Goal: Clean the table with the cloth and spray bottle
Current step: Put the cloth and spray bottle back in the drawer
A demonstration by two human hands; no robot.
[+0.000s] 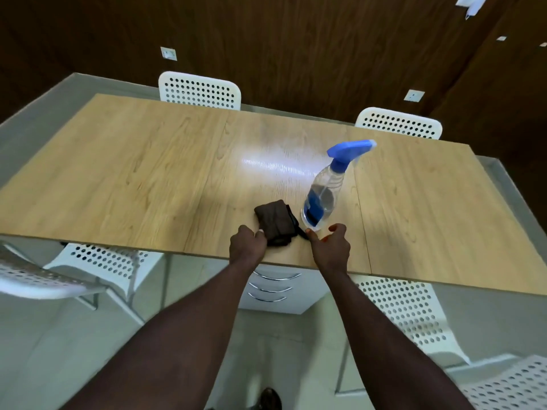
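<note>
A folded dark brown cloth [274, 221] lies on the light wooden table [142, 179] near its front edge. My left hand [248, 243] pinches the cloth's near left corner. A clear spray bottle [322, 199] with a blue trigger head stands upright just right of the cloth. My right hand [330, 247] hovers right in front of the bottle's base, thumb and fingers spread apart and holding nothing; one fingertip sits near the cloth's right corner.
White perforated chairs stand at the far side [199, 90] [399, 122] and at the near side [97, 261] [411, 315]. A white drawer unit [275, 288] sits under the table. A dark wood-panelled wall rises behind.
</note>
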